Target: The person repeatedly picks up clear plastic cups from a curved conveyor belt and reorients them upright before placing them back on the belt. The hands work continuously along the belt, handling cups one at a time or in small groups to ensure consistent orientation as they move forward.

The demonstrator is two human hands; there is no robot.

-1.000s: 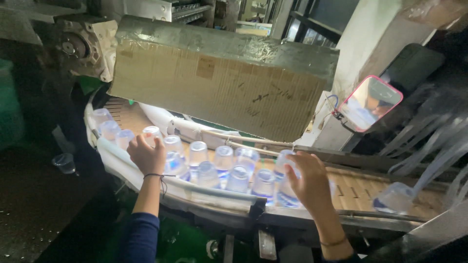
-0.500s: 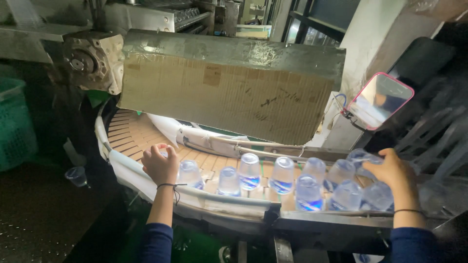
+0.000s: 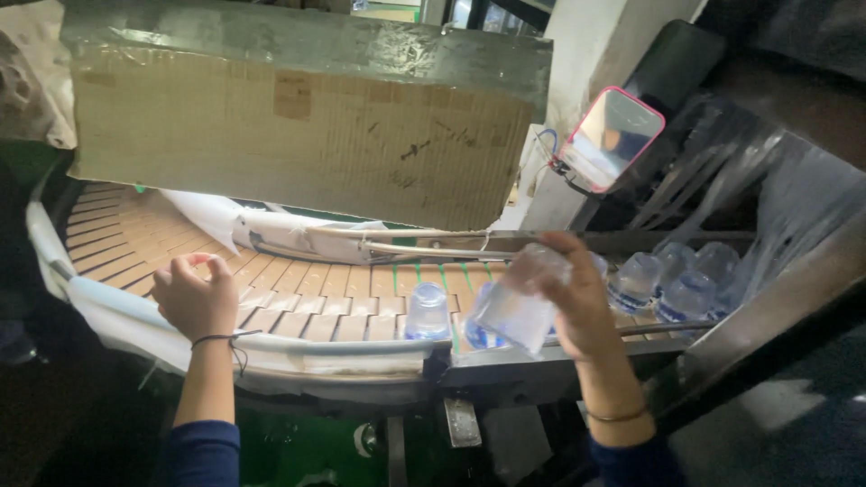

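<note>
Two hands at a curved conveyor of water bottles
Right hand grips a tilted clear bottle above the conveyor; left hand, loosely curled and empty, rests on the near rail.

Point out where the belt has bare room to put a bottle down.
The belt lies bare between the left hand and the lone upright bottle, and along the curve behind the left hand under the cardboard. It is crowded on the right: the right hand holds a tilted bottle, with bottles bunched beyond.
</note>
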